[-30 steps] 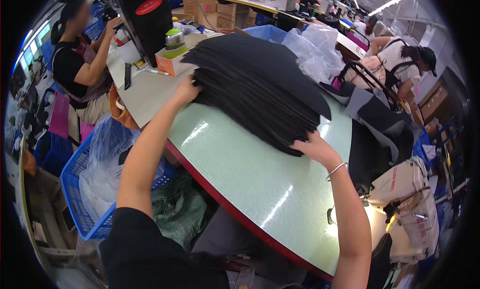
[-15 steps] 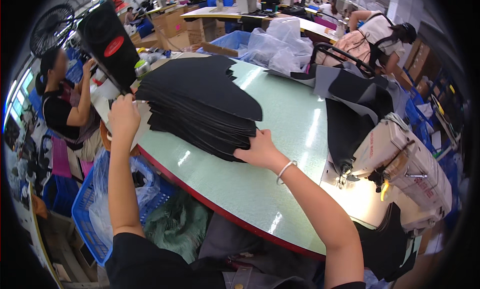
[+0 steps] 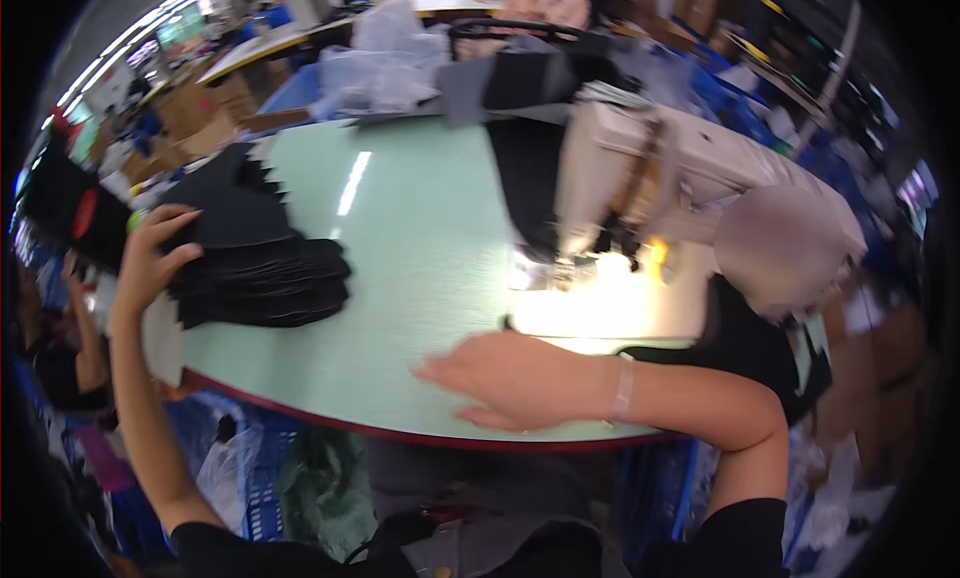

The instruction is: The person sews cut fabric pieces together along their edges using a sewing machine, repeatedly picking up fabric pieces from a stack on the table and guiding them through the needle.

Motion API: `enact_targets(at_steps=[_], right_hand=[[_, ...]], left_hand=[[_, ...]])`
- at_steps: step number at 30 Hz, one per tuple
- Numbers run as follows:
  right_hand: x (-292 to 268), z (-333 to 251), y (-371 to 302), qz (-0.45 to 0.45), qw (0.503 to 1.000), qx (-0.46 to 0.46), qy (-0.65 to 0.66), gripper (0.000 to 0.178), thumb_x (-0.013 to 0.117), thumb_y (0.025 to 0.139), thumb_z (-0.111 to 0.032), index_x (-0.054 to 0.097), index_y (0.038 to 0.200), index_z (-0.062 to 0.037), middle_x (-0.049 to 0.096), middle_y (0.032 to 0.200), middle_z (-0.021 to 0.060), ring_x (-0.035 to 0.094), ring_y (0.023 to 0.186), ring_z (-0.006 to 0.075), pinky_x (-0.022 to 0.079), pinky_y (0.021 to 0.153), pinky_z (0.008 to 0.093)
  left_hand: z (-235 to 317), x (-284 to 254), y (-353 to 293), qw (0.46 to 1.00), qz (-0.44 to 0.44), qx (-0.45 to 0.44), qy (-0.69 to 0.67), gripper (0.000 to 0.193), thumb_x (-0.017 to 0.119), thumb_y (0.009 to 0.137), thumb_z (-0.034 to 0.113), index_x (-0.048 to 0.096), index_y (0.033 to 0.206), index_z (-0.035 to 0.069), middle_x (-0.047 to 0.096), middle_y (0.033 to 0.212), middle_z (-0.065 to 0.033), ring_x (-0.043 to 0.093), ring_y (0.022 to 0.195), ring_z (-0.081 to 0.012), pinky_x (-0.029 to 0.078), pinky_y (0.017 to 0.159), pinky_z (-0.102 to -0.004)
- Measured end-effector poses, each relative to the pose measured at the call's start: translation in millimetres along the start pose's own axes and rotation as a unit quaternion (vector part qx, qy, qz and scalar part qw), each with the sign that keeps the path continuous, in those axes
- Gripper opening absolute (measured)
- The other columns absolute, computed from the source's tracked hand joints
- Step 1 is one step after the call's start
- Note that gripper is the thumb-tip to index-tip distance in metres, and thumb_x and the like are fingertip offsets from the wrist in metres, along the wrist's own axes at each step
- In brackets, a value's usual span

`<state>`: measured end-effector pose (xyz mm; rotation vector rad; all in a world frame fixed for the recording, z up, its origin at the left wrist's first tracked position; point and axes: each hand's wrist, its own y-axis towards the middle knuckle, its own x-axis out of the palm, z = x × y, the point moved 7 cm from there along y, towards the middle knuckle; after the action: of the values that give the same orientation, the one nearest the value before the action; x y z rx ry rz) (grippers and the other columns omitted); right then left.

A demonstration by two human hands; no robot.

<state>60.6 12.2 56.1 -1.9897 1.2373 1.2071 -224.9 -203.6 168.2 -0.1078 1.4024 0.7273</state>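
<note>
At the left of the green tabletop (image 3: 400,268) lies a thick stack of black fabric pieces (image 3: 240,228), jagged along one edge. My left hand (image 3: 160,253) touches the left side of this stack, thumb and fingers apart. My right hand (image 3: 510,378), slightly blurred, is over the front of the table with its fingers stretched to the left and nothing in them. Beyond it stands a white sewing machine (image 3: 690,168), its lamp shining on the bed around the needle. Black fabric (image 3: 525,188) lies behind the needle area, and more black pieces (image 3: 740,328) lie right of the bed.
Grey and black fabric (image 3: 520,83) lies along the table's far edge, with clear plastic bags (image 3: 385,63) behind it. A blue basket (image 3: 265,478) and a green bag (image 3: 325,488) are below the front edge. At the far left another person's arm (image 3: 88,323) shows.
My right hand has let go of the stack and moved right, toward the sewing machine. My left hand has shifted onto the stack's side. The view has turned to the right.
</note>
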Motion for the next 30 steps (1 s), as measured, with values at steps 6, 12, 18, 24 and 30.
enact_targets(at_steps=[6,12,18,24,30], right_hand=[[-39.5,-0.7,-184.4,0.105,0.967,0.205,-0.110,0.057,0.073,0.076,-0.030,0.053,0.122,-0.0035,0.053,0.124,0.0148,0.050,0.118,0.0323,0.040,0.100,0.0423],[-32.0,23.1,-304.2,0.137,0.885,0.429,-0.114,0.079,0.081,0.064,-0.039,0.051,0.131,-0.0097,0.039,0.145,0.0124,0.037,0.132,0.0352,0.034,0.107,0.0435],[-28.0,17.7,-295.3,0.107,0.895,0.395,-0.176,0.069,0.079,0.065,-0.038,0.058,0.123,-0.0082,0.047,0.138,0.0139,0.040,0.131,0.0349,0.039,0.104,0.0420],[-37.4,23.3,-308.2,0.205,0.900,0.373,-0.090,0.054,0.061,0.065,-0.008,0.061,0.118,-0.0060,0.055,0.130,0.0152,0.049,0.123,0.0357,0.042,0.103,0.0418],[-70.5,13.2,-268.7,0.214,0.863,0.380,-0.257,0.047,0.057,0.069,-0.001,0.059,0.116,0.0024,0.058,0.124,0.0191,0.056,0.117,0.0318,0.044,0.099,0.0411]], left_hand=[[-46.9,-1.4,-1.7,0.999,-0.025,-0.038,-0.002,0.075,0.067,0.073,0.055,0.060,0.113,-0.008,0.056,0.113,-0.0129,0.052,0.111,-0.0252,0.033,0.100,-0.0346],[-86.2,1.8,2.8,0.999,-0.023,-0.017,-0.044,0.057,0.062,0.087,0.041,0.059,0.112,-0.009,0.056,0.115,-0.0117,0.052,0.108,-0.0206,0.035,0.098,-0.0303],[-140.1,13.7,-2.5,0.997,-0.002,-0.062,-0.042,0.031,0.049,0.093,0.009,0.056,0.119,-0.006,0.054,0.121,-0.0111,0.053,0.109,-0.0169,0.034,0.098,-0.0266],[-85.5,-2.8,7.1,0.983,0.126,0.025,0.129,0.046,0.041,0.087,-0.006,0.052,0.130,0.003,0.051,0.128,-0.0132,0.048,0.123,-0.0250,0.032,0.105,-0.0317],[96.8,7.6,-16.6,0.948,0.278,0.102,0.118,0.040,0.047,0.089,0.004,0.051,0.129,-0.002,0.055,0.128,-0.0149,0.053,0.119,-0.0267,0.038,0.102,-0.0350]])
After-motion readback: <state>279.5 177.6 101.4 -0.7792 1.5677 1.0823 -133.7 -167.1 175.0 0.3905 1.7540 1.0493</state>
